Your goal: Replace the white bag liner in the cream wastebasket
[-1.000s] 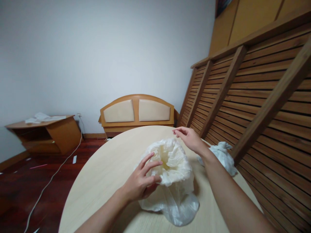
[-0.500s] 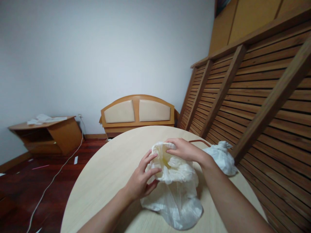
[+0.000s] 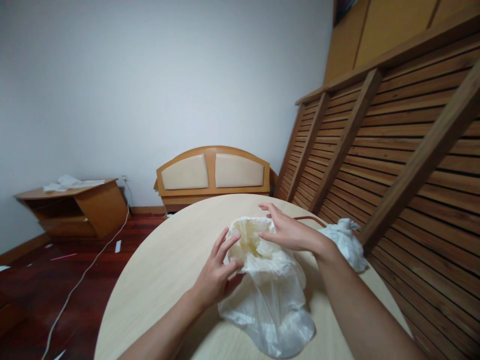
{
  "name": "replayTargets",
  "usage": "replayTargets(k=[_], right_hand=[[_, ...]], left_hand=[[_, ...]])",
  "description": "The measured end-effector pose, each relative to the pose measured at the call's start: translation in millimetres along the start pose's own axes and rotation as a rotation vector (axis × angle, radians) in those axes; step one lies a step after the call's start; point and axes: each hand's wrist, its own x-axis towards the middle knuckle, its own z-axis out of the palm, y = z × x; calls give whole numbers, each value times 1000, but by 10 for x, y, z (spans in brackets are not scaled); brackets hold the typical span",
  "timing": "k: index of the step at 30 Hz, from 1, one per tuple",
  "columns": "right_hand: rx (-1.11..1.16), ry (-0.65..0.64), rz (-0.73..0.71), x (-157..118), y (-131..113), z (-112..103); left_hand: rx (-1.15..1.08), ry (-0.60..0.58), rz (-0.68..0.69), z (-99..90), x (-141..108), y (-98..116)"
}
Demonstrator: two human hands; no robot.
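The right hand (image 3: 287,230) has spread wider; the crumpled translucent white plastic bag (image 3: 268,300) opens between its parted fingers and the left hand's (image 3: 217,275) loosely curved ones.

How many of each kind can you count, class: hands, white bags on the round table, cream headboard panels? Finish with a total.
Hands: 2 (left hand, right hand)
White bags: 2 (open bag, knotted bag)
Cream headboard panels: 2 (left panel, right panel)
Total: 6

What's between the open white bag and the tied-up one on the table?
In the head view, the person's right forearm crosses between the open white bag and the tied-up bag, with pale tabletop visible beside it.
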Motion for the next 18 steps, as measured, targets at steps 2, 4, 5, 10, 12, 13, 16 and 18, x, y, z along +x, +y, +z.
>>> replayTargets(k=[2,4,5,10,12,13,16,18], right_hand=[[-14,5,107,-46,0,-79],[11,-43,211,-91,32,-167],[28,-70,250,-111,56,-209],[164,-189,211,-148,151,-344],[245,-262,153,-143,170,-373],[273,-284,131,-141,184,-387],[283,-246,100,-138,272,-429],[247,-185,121,-142,355,-452]], left_hand=[[17,11,-11,11,-5,-5],[32,18,-26,19,-5,-5],[39,21,-32,21,-4,-3],[60,43,-57,22,12,7],[61,42,-57,18,17,10],[60,38,-56,15,19,11],[60,47,-47,11,25,14],[63,56,-33,12,29,19]])
